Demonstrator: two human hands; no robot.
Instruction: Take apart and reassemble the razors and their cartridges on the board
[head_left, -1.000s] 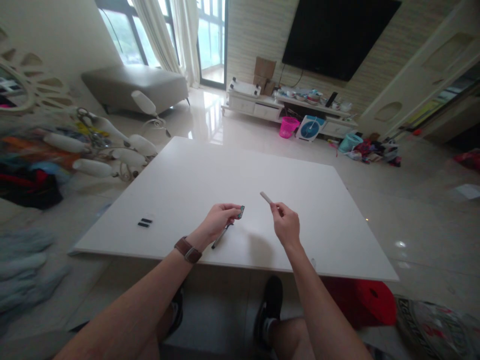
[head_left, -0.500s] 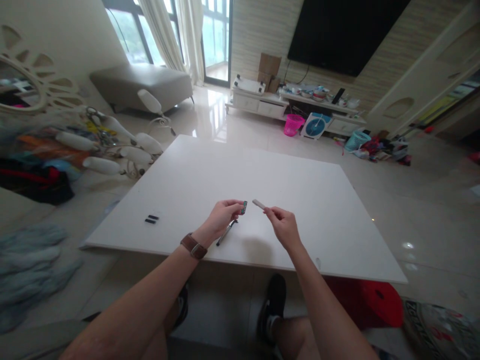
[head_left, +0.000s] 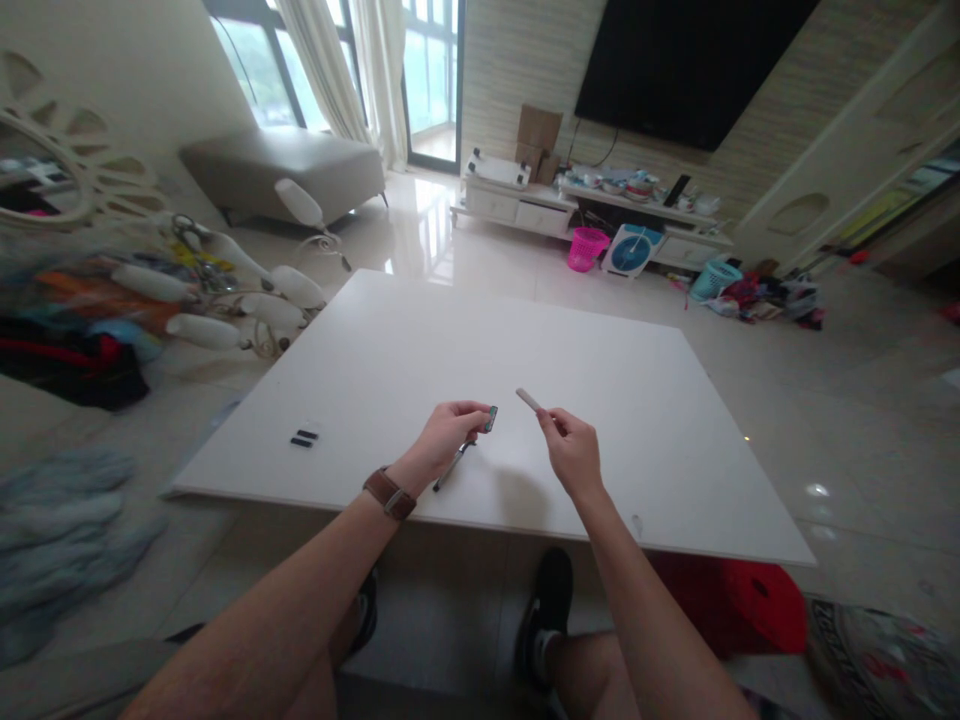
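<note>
Over the near edge of a low white table (head_left: pixel 450 340), my left hand (head_left: pixel 448 437) pinches a small green circuit board (head_left: pixel 490 418) between thumb and fingers. My right hand (head_left: pixel 574 455) is closed on a thin pale stick (head_left: pixel 529 400) that points up and to the left, its tip a short way from the board. A dark pen-like tool (head_left: pixel 451 467) lies on the table just under my left hand. A brown watch strap is on my left wrist.
Two small black pieces (head_left: pixel 304 438) lie on the table's left part. A white lamp fixture with long bulbs (head_left: pixel 240 300) and clutter sit on the floor to the left. A red stool (head_left: pixel 742 605) stands under the table's right corner. My shoes are below the table edge.
The stick's tip moved close to the green board half a second ago, and has since drawn back slightly to the right. My left hand has hardly moved.
</note>
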